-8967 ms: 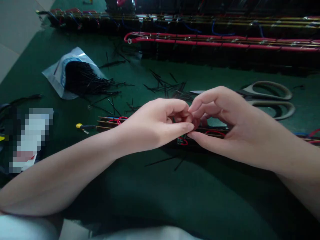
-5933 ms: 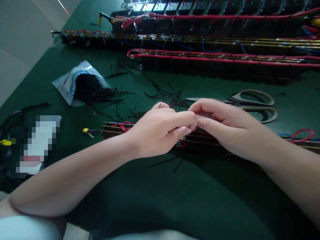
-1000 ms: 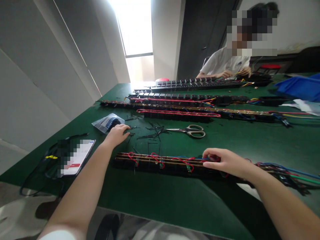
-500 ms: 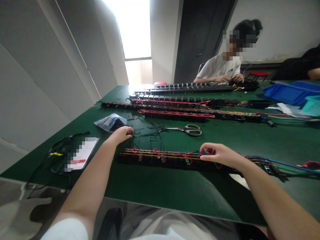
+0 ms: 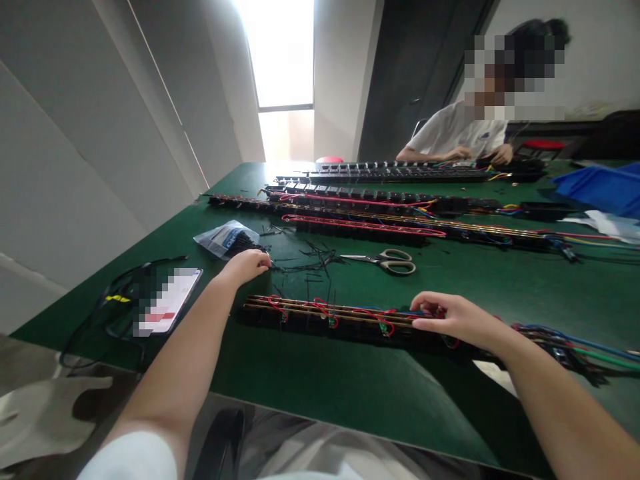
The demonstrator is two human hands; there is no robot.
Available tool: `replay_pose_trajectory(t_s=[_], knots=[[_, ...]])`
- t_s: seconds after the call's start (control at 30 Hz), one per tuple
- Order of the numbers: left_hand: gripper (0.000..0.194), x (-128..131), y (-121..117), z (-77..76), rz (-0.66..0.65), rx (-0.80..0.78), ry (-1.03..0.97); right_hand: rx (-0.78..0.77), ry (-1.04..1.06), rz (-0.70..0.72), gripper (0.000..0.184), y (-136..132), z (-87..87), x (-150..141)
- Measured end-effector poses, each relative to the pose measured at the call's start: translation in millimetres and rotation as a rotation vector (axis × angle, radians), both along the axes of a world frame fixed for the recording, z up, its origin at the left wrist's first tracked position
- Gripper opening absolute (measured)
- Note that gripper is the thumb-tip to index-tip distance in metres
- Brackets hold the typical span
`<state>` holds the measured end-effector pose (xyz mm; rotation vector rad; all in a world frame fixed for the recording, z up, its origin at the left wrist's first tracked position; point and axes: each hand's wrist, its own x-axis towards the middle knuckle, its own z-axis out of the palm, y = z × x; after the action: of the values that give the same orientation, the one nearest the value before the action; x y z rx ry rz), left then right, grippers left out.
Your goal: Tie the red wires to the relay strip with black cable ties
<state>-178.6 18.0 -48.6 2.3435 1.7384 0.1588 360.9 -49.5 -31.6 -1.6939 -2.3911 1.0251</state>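
Note:
My left hand (image 5: 250, 265) is closed in a pinch at the mouth of a clear plastic bag (image 5: 220, 237) of black cable ties. A thin black cable tie (image 5: 290, 269) runs out from its fingertips to the right. Nearer to me lies a long black strip with brass-coloured rods and red wire loops (image 5: 320, 310). My right hand (image 5: 443, 312) is closed over the right part of this strip, thumb in front and fingers curled behind. Its fingertips are partly hidden among the wires. Between the hands, loose cable ties (image 5: 320, 252) lie scattered beside scissors (image 5: 397, 261) with grey handles.
Further back on the green table (image 5: 310, 380) lie several long wired strips (image 5: 360, 227). A phone (image 5: 173, 300) and a coiled black cable (image 5: 117, 313) are at the left. A blue bin (image 5: 600, 189) stands at the far right. A co-worker in white (image 5: 450, 130) sits across, hands on another strip.
The view has shifted slightly, so most things sit further right. My left hand's fingers have drawn together in a pinch by the bag. My right hand stays on the strip.

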Motion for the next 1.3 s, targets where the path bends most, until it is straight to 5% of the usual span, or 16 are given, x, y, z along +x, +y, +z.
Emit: replay_pose_trajectory(t_s=[1.3], knots=[[0.038, 2.5, -6.2, 6.4, 0.082, 0.038, 0.035, 0.029, 0.011, 0.012, 0.04, -2.5, 1.2, -3.0]])
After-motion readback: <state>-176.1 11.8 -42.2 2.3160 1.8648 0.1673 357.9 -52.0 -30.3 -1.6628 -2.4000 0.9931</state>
